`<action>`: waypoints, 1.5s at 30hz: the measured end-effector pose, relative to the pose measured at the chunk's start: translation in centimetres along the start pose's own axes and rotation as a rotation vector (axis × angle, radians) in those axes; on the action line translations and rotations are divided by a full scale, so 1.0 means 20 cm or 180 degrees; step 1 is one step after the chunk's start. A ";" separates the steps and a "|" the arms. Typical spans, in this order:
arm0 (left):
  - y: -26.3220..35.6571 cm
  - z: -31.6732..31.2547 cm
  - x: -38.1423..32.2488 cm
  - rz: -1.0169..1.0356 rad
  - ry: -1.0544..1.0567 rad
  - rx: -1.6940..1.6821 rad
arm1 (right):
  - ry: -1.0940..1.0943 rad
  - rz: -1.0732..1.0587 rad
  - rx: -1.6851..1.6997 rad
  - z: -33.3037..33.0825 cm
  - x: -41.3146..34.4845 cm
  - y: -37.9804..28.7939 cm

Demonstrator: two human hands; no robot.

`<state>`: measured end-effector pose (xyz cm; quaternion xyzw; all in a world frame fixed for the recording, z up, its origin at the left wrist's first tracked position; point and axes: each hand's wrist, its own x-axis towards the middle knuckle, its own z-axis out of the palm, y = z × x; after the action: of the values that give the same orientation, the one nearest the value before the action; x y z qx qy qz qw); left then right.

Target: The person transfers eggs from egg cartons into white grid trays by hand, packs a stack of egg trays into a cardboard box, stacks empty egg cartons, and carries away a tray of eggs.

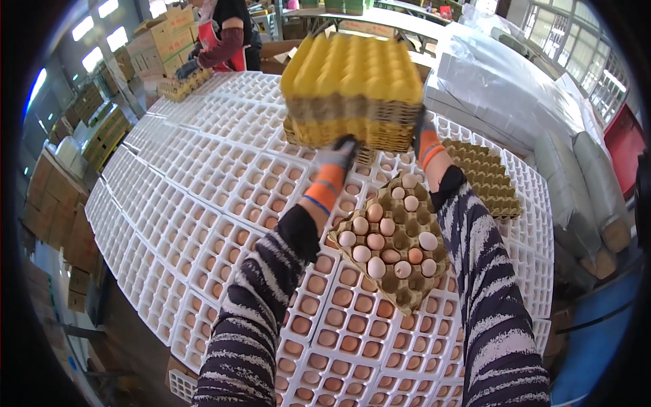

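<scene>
A thick stack of moulded egg trays (351, 71), yellow on top with brown and yellow layers under it, sits blurred beyond the middle of the table. My left hand (338, 155), in a grey and orange glove, grips the stack's near lower edge. My right hand (426, 133), gloved alike, holds its right side; the fingertips of both are hidden. Closer to me, between my forearms, a brown pulp egg tray (407, 221) carries several loose eggs (376, 241) with bare cups among them. It rests on white foam trays (351, 323) with eggs in their pockets.
White trays (168, 152) cover the table. More brown pulp trays (480, 178) lie beyond my right forearm. At the far left, a person's gloved hand (187, 69) touches an egg tray (185, 85). Wrapped white stacks (488, 86) and filled sacks (567, 188) stand along the right.
</scene>
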<state>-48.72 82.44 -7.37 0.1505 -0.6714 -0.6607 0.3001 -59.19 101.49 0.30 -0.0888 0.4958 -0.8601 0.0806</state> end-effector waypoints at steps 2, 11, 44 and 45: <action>-0.01 0.01 -0.03 0.0208 0.0884 -0.1583 | 0.0488 0.0078 -0.0850 -0.44 0.04 -0.08; 0.11 -0.18 0.29 -0.0098 -0.0045 -0.1943 | -0.0074 0.0791 -0.0533 -0.41 0.08 0.11; -0.13 -0.07 -0.56 -0.0178 -0.2544 0.1688 | 0.1609 -0.0805 -0.2383 -1.13 -1.70 0.14; -0.02 0.00 -0.57 -0.0942 -0.2618 0.1162 | 0.1492 -0.0841 -0.3572 -1.23 -1.77 0.25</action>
<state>-39.95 89.21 -10.19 0.0207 -0.8111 -0.5722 -0.1195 -30.26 127.63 -18.78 0.0130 0.8617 -0.4677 -0.1965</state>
